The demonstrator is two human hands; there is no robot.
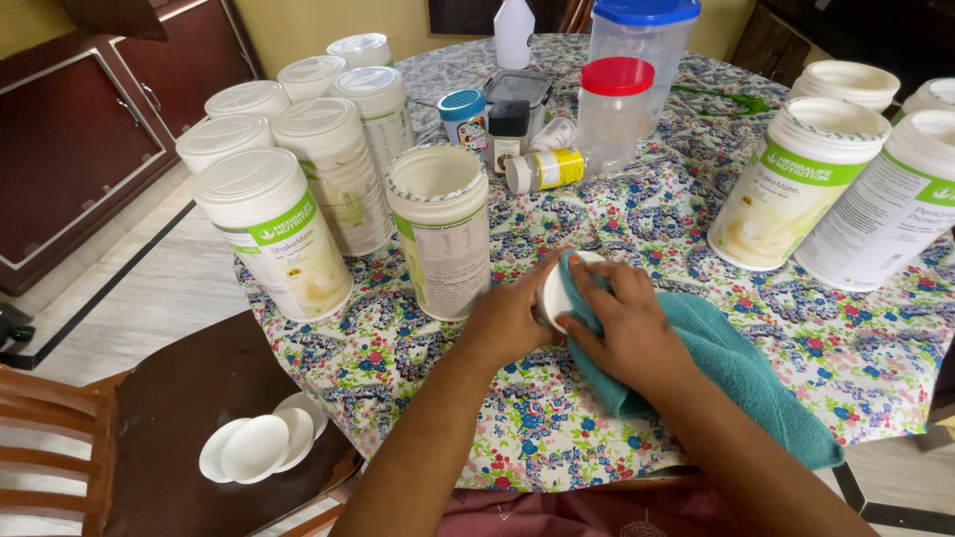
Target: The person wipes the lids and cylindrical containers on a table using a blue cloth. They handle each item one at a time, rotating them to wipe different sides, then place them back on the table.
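Note:
My left hand (509, 316) grips a round white lid (555, 294) by its edge, held on its side just above the floral tablecloth (637, 214). My right hand (622, 323) presses a teal cloth (736, 363) against the lid's face, fingers spread over the fabric. The cloth trails to the right across the table. Just left of my hands stands an open white canister (440, 229) with no lid.
Several lidded white canisters (274, 229) crowd the table's left; open ones (786, 179) stand at right. Clear plastic jars with a red lid (612, 109) and a blue lid, plus small spice containers, sit at the back. A few white lids (261, 446) lie on a brown chair seat.

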